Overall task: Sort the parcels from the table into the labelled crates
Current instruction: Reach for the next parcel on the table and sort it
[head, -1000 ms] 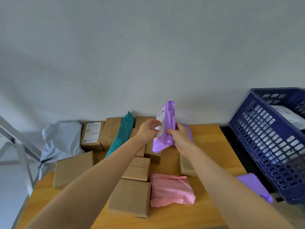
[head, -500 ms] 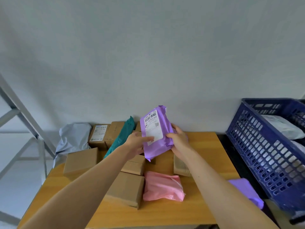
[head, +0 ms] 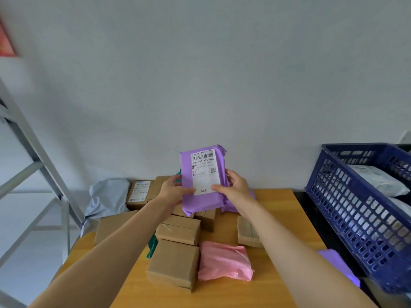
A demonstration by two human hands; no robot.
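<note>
A purple parcel [head: 200, 203] is held upright above the far middle of the wooden table [head: 280, 210], clear of the surface, with its white shipping label [head: 204, 174] turned toward the camera. It is gripped from both sides: the left hand [head: 172, 191] is curled round its left edge, and the right hand [head: 235, 188] is wrapped round its right edge, with the thumb pressed onto the lower corner of the label. The tabletop, a warm light wood, is crowded on its left and middle parts. A near cardboard box [head: 173, 263] is set touching a pink parcel [head: 224, 261]. More brown boxes [head: 178, 230] are stacked behind them, and a flat taped box [head: 246, 234] is partly hidden by the right forearm. A teal parcel [head: 152, 246] is glimpsed beside the left forearm. At the far left a labelled box [head: 139, 193] is placed against a grey mailer [head: 109, 196] that slumps over the table's corner. A second purple mailer [head: 338, 265] is seen at the near right, close against a blue crate [head: 355, 207] of latticed plastic in which white parcels [head: 378, 181] are stacked — whether that mailer rests on the table cannot be told. The room is closed off behind by a plain pale wall [head: 200, 74]. A grey metal frame [head: 33, 156] is seen slanting at the left, and a blurred red edge [head: 5, 38] at the top left corner.
</note>
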